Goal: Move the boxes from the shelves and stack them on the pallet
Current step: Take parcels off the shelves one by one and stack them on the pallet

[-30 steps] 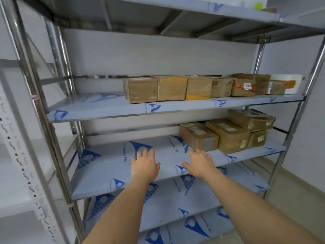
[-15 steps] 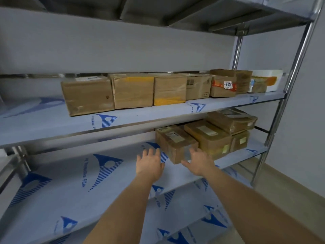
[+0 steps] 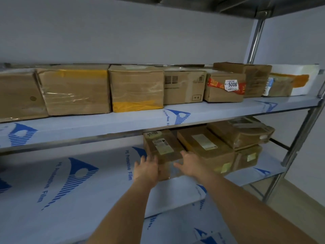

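A brown cardboard box [image 3: 161, 147] with a white label lies on the middle shelf [image 3: 98, 176], leftmost of a small group. My left hand [image 3: 146, 169] has reached its front left corner with fingers straight. My right hand [image 3: 190, 163] lies against its front right edge, fingers spread. Right of it sit a larger labelled box [image 3: 205, 147] and two stacked boxes [image 3: 244, 138]. A row of several taped boxes [image 3: 137, 88] lines the upper shelf [image 3: 140, 118]. No pallet is in view.
The steel rack has film-covered shelves with blue logos. A chrome upright [image 3: 299, 141] stands at the right, with pale floor [image 3: 292, 199] beyond it. A white foam box [image 3: 306, 80] ends the upper row. A lower shelf [image 3: 175, 228] runs under my forearms.
The view has closed in on the rack and shifted right. Both hands have travelled forward from above the bare shelf to the leftmost box on the middle shelf.
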